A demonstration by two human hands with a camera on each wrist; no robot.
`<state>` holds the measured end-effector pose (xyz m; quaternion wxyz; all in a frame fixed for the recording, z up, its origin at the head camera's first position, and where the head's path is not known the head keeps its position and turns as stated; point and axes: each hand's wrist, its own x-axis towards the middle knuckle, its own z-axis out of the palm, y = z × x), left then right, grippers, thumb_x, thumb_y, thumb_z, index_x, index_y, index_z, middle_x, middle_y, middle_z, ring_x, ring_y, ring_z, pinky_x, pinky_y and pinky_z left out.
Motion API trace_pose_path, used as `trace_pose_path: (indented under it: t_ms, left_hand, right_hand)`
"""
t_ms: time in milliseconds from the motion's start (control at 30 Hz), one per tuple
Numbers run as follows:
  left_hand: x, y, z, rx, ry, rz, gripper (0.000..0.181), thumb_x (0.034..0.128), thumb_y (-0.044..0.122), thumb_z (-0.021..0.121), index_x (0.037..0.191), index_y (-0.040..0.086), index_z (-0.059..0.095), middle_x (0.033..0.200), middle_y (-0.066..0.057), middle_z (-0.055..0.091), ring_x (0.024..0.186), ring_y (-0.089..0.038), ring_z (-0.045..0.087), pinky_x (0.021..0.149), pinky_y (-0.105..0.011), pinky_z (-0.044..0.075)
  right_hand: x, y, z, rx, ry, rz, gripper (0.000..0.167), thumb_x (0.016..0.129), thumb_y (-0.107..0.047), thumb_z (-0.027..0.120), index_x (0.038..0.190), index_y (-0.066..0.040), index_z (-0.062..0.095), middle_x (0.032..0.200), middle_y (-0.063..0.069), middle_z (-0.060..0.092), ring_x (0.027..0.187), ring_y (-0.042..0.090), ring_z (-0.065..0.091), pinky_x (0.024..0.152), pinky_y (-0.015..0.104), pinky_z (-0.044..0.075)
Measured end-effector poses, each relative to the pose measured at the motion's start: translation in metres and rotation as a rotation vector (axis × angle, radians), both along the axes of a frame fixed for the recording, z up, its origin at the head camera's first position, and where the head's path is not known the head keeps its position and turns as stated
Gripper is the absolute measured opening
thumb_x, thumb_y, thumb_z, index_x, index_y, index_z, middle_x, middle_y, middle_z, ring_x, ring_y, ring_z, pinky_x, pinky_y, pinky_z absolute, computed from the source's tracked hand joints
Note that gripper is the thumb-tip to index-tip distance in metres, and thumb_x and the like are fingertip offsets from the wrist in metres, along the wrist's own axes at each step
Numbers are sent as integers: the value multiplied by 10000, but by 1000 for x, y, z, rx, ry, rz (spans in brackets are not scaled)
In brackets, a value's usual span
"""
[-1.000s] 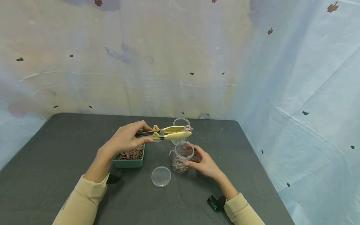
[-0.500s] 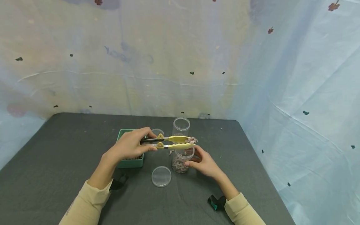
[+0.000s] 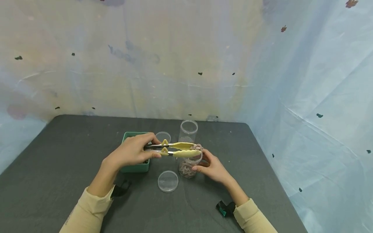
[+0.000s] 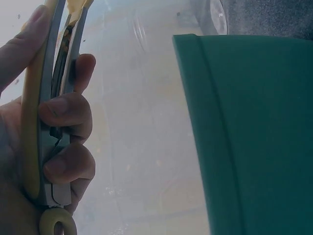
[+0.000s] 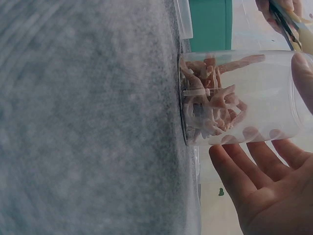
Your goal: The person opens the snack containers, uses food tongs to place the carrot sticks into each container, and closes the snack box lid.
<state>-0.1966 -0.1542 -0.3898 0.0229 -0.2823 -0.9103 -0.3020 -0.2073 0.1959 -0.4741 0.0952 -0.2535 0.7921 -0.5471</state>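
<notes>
My left hand (image 3: 131,151) grips a pair of tongs (image 3: 185,154) with yellow heads, held level over the table. Between the tong heads is a clump of pinkish-brown strips (image 3: 197,147), just over the mouth of a clear plastic jar (image 5: 274,93). In the left wrist view the fingers curl round the tong handles (image 4: 33,112). The right hand (image 3: 214,168) holds the upright jar from its right side, thumb on one side and fingers on the other. More strips (image 5: 215,103) lie in the lower part of the jar.
A green rectangular box (image 3: 135,168) stands left of the jar, partly hidden by the left hand. A clear round lid (image 3: 168,181) lies in front. Behind are a second clear jar (image 3: 188,127) and another clear round piece (image 3: 162,136). Hanging sheets (image 3: 175,64) surround the dark table (image 3: 204,213).
The left hand has lowered the tongs and moved them slightly right, bringing the clump from behind the jar to its mouth. The right hand has stayed on the jar.
</notes>
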Motion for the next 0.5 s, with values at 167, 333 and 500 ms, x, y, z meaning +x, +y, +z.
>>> trace_pose_path:
  t_ms: [167, 333, 500]
  left_hand:
    - [0, -1, 3, -7, -6, -2, 363, 908, 473, 796, 1169, 257, 667, 1136, 38, 709, 802, -45, 612, 695, -331, 493]
    - [-1, -2, 3, -1, -26, -7, 371, 908, 471, 795, 1177, 249, 668, 1147, 44, 708, 841, -43, 629, 702, -333, 497]
    - [1, -2, 2, 6, -43, -5, 370, 906, 453, 804, 1181, 244, 671, 1155, 42, 706, 859, -54, 635, 705, -339, 499]
  right_hand:
    - [0, 1, 1, 12, 2, -13, 740, 924, -136, 818, 1547, -50, 429, 1490, 182, 532, 1377, 379, 539, 1054, 416, 511]
    - [-1, 1, 1, 19, 13, -10, 749, 926, -146, 816, 1553, -39, 420, 1502, 195, 522, 1380, 390, 533, 1054, 413, 511]
    - [1, 0, 2, 24, 15, -6, 745, 933, -155, 810, 1554, -33, 418, 1493, 203, 529, 1368, 397, 543, 1050, 420, 514]
